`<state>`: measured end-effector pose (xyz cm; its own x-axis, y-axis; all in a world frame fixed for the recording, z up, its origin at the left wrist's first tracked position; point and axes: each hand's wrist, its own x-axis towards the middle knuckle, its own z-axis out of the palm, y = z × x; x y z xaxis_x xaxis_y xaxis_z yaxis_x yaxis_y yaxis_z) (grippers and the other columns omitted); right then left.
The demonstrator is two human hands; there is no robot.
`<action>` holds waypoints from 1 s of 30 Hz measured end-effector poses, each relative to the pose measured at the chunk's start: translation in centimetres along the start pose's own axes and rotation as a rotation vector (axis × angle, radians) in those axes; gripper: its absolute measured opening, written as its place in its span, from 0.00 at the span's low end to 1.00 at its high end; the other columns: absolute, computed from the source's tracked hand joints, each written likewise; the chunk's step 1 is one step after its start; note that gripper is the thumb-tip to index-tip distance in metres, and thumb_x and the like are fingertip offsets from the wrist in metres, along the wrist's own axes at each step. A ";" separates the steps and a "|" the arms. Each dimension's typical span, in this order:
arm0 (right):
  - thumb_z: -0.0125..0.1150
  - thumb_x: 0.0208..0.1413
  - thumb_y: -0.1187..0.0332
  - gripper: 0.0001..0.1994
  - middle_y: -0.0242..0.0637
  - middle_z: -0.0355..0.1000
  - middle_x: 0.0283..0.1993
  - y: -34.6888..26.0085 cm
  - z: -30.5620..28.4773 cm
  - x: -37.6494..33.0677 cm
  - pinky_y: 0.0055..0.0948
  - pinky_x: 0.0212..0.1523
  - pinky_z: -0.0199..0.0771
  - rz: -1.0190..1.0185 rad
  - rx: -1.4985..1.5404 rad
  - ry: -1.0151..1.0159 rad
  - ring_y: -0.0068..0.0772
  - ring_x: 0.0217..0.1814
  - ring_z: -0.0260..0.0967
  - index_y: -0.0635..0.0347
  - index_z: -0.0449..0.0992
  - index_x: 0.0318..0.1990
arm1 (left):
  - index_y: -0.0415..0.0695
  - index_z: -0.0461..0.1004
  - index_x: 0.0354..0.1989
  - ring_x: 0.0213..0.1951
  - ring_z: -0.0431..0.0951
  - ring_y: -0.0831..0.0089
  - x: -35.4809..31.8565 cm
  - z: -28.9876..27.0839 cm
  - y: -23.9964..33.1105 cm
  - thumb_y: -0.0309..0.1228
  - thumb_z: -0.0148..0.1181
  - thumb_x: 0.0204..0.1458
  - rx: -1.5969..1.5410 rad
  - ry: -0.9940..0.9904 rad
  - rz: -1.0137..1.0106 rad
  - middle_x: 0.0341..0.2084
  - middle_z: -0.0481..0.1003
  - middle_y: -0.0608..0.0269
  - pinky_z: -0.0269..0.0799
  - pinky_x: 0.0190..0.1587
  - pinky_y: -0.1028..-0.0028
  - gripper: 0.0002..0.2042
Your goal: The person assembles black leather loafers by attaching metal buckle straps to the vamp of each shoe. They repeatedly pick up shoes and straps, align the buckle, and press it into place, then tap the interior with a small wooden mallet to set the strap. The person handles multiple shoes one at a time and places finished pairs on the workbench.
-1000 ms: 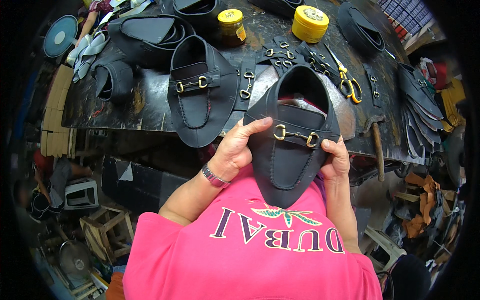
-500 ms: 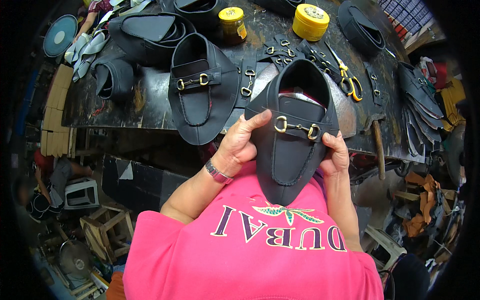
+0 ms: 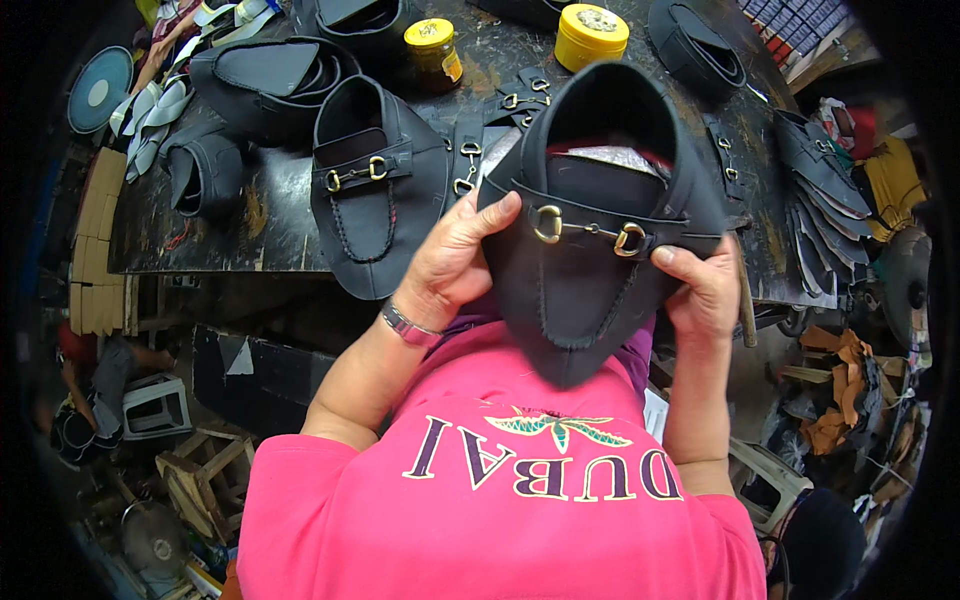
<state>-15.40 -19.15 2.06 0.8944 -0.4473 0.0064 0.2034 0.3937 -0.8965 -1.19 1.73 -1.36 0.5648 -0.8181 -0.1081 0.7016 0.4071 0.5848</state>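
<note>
Between my two hands is a black loafer upper (image 3: 580, 300), its toe toward me and its opening facing up. A gold horsebit strap crosses its front, above a stitched U-shaped seam. My left hand (image 3: 455, 248) grips one side edge, thumb on top. My right hand (image 3: 706, 287) holds the opposite side, its thumb beside the strap's end. Both hands' fingers are partly hidden under the black material. A similar loafer upper (image 3: 415, 225) with a gold bit lies on the table left of my left hand. Loose bit straps (image 3: 468, 160) lie just beyond that hand.
On the dark, worn table (image 3: 270, 235) stand a yellow-lidded jar (image 3: 435, 65) and a yellow tub (image 3: 590, 40). More black uppers (image 3: 265, 85) sit at the far left, and stacked black pieces (image 3: 820, 205) at the right. A hammer handle (image 3: 746, 300) juts over the near edge.
The held upper has come closer to the camera and spread wider, covering the scissors. My right hand has moved outward to the right. The view has shifted slightly.
</note>
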 end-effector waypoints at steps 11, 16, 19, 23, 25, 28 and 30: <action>0.66 0.34 0.85 0.15 0.46 0.77 0.42 -3.1 4.2 1.9 0.31 0.42 0.75 -0.991 -1.072 -0.328 0.45 0.42 0.77 0.65 0.80 0.35 | 0.39 0.56 0.65 0.54 0.74 0.58 0.5 2.7 6.4 0.63 0.44 0.59 0.128 0.049 0.123 0.53 0.65 0.49 0.73 0.55 0.64 0.39; 0.60 0.34 0.68 0.17 0.38 0.72 0.36 -3.6 4.0 2.7 0.36 0.35 0.74 -1.128 -1.593 -0.581 0.39 0.36 0.72 0.60 0.78 0.37 | 0.41 0.65 0.61 0.50 0.78 0.65 0.3 2.9 6.5 0.59 0.45 0.61 -0.093 -0.078 0.110 0.53 0.74 0.52 0.74 0.53 0.65 0.33; 0.60 0.37 0.69 0.19 0.37 0.70 0.38 -1.7 2.8 2.8 0.34 0.39 0.73 -0.987 -1.723 -0.538 0.38 0.39 0.70 0.58 0.77 0.43 | 0.40 0.68 0.58 0.46 0.79 0.68 0.9 1.6 6.2 0.50 0.51 0.62 0.083 0.037 0.088 0.48 0.77 0.57 0.75 0.51 0.67 0.26; 0.61 0.46 0.75 0.22 0.41 0.72 0.50 3.9 1.6 1.1 0.42 0.55 0.69 -0.924 -1.659 -0.441 0.46 0.52 0.71 0.56 0.75 0.52 | 0.41 0.73 0.52 0.43 0.79 0.77 2.5 -1.1 3.3 0.31 0.57 0.60 0.345 0.233 -0.021 0.43 0.79 0.63 0.75 0.48 0.74 0.13; 0.64 0.47 0.75 0.24 0.46 0.68 0.59 4.4 -0.4 -1.0 0.45 0.62 0.64 -0.611 -1.649 -0.442 0.48 0.61 0.67 0.56 0.74 0.55 | 0.41 0.73 0.51 0.42 0.79 0.77 2.6 -2.4 2.1 0.30 0.57 0.60 0.220 0.151 0.071 0.42 0.79 0.64 0.74 0.47 0.76 0.12; 0.63 0.50 0.77 0.26 0.47 0.64 0.64 2.5 -5.7 -2.5 0.45 0.64 0.62 -0.644 -1.609 -0.125 0.50 0.64 0.64 0.56 0.70 0.60 | 0.41 0.73 0.50 0.42 0.79 0.77 2.5 -3.4 1.4 0.29 0.57 0.60 0.188 0.171 0.078 0.42 0.79 0.65 0.74 0.46 0.76 0.11; 0.59 0.52 0.78 0.24 0.47 0.68 0.60 1.5 -9.5 -2.8 0.42 0.63 0.63 -0.536 -1.851 0.252 0.50 0.61 0.67 0.59 0.71 0.59 | 0.42 0.73 0.50 0.42 0.79 0.78 2.5 -3.5 1.5 0.29 0.57 0.60 0.197 0.186 0.065 0.41 0.79 0.65 0.74 0.46 0.76 0.11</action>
<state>-21.42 -24.92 -3.54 0.7891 -0.3672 0.4924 -0.3633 -0.9254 -0.1080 2.85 1.73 -3.58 0.6886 -0.6970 -0.1999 0.5735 0.3549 0.7383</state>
